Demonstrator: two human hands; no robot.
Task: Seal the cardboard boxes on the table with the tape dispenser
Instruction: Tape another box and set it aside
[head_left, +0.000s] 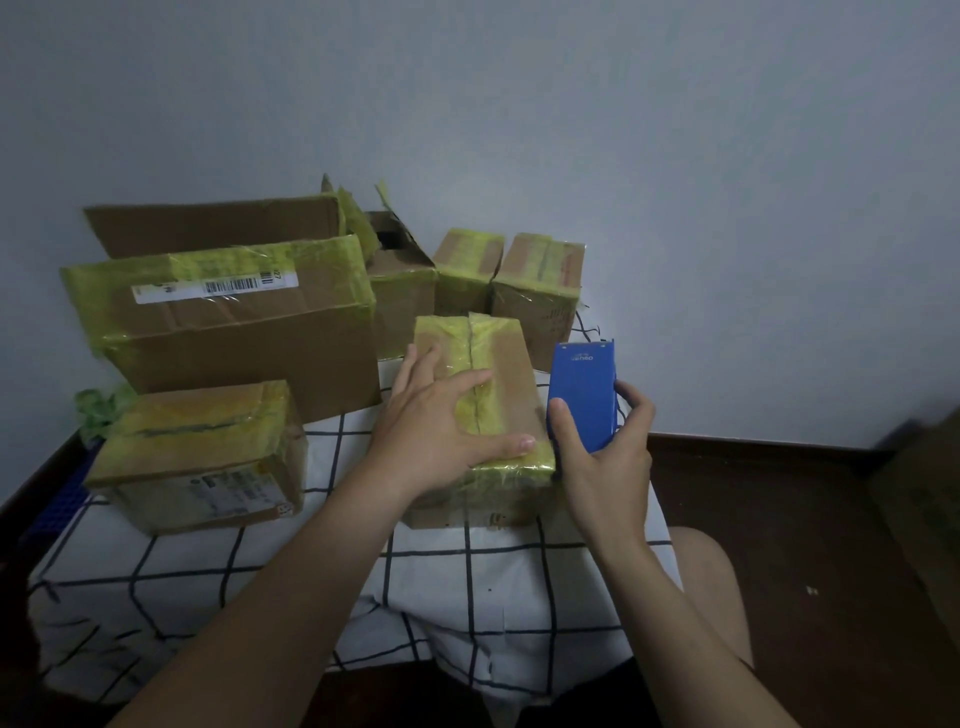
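a left hand (441, 415) lies flat on a small box (501, 374) mid-table; the right hand (605, 452) grips the blue tape dispenser (584, 395) beside it. light, stiff cardboard likely slides unless pinned.

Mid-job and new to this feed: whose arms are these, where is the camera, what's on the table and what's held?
This is one picture from a wide-angle camera on a person's head, looking down at their bare hands; no robot. The left hand presses flat on the small cardboard box in front, which carries yellowish tape. The right hand grips a blue tape dispenser at that box's right side. Other taped boxes stand behind and left of it on a checked cloth, with an open box at the back.
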